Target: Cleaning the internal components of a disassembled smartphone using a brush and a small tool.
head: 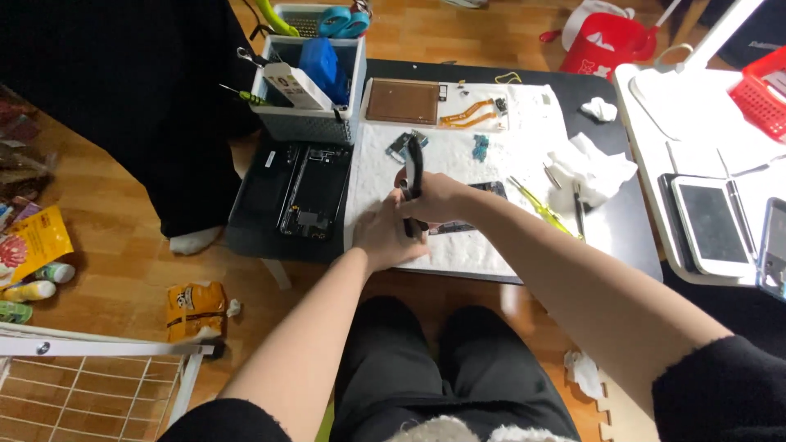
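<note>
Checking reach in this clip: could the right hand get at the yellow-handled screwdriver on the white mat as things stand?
Probably yes. The yellow-handled screwdriver lies bare on the white mat just beyond the right hand, nothing between, though that hand grips black pliers.

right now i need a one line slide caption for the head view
Both hands, left hand and right hand, work black tweezers over a phone part on a white mat.

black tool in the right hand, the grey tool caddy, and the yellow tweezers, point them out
black tool (414, 168), head view, on its upper handle above the fist.
grey tool caddy (304, 124), head view, on its perforated front wall.
yellow tweezers (542, 209), head view, mid-shaft.
</note>
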